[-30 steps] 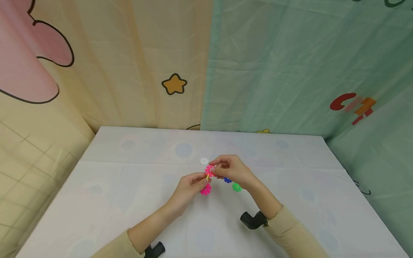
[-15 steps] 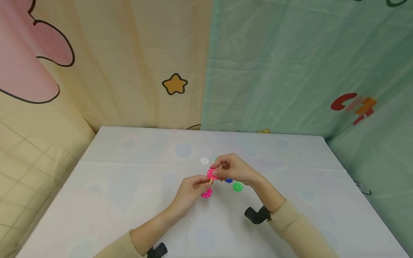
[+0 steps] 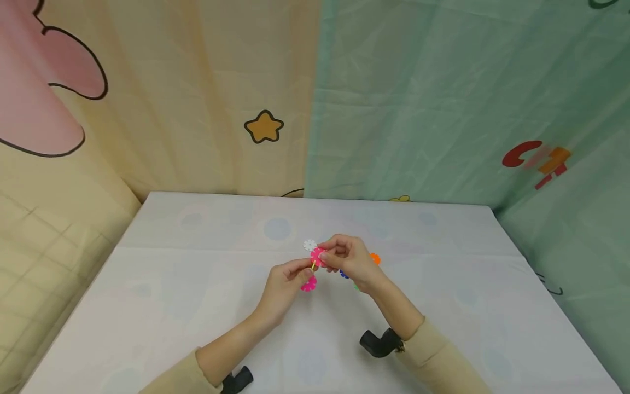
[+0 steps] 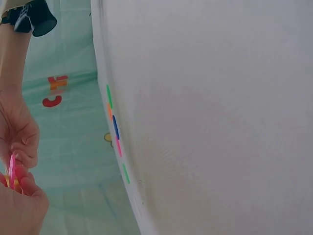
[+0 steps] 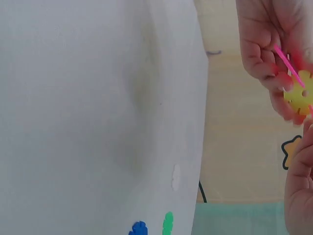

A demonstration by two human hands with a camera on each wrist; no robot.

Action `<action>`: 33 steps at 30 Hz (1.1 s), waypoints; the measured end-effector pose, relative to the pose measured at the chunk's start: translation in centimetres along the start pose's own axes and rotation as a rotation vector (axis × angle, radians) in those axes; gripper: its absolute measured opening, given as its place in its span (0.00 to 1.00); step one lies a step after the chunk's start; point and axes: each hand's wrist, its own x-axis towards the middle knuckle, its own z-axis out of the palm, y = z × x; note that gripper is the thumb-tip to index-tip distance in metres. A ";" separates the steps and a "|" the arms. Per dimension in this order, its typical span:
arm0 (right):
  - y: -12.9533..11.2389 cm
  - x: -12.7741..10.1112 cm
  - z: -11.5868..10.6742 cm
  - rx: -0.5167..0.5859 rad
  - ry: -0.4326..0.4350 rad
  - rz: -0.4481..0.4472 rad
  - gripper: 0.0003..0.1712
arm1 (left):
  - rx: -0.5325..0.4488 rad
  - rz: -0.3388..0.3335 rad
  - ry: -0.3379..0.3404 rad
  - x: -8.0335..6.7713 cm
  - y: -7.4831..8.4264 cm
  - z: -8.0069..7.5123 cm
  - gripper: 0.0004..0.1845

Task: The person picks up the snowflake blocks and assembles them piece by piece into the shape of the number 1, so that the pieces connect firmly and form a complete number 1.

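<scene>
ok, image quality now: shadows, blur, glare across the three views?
Head: soft, even light, faint shadows on the white cloth-covered table, upper pink notched disc slightly soft. Left wrist: dull, flat contrast, table greyish. Right wrist: hazy, yellow round notched disc soft-edged, reddish cast on the left hand. No strong glare in any view.

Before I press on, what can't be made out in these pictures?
- Blue disc, head view: partly hidden by the right hand.
- Yellow disc, head view: edge-on and small, so how firmly it joins the upper pink disc is unclear.
- Yellow disc, right wrist view: cut off by the right edge.
- Yellow disc, left wrist view: mostly hidden by the left hand, itself cut off by the left edge.
</scene>
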 end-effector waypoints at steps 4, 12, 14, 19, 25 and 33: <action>-0.4 0.5 -0.7 -0.092 -0.101 -0.022 0.09 | 0.011 0.001 -0.045 -0.2 0.1 -0.1 0.13; -1.4 0.9 -1.5 -0.154 -0.217 -0.020 0.08 | 0.007 0.016 -0.104 -0.5 0.5 -0.1 0.15; -1.5 0.9 -1.7 -0.154 -0.240 -0.017 0.08 | 0.009 0.023 -0.123 -0.5 0.5 0.0 0.15; -1.6 1.0 -1.7 -0.130 -0.229 -0.013 0.08 | 0.032 0.019 -0.093 -0.3 0.4 0.2 0.14; -1.1 0.8 -0.6 -0.056 -0.128 -0.009 0.08 | 0.033 0.012 -0.017 -0.2 0.4 0.1 0.13; -0.7 0.4 0.2 -0.016 -0.028 0.020 0.11 | 0.027 0.010 -0.012 -0.2 0.3 -0.1 0.13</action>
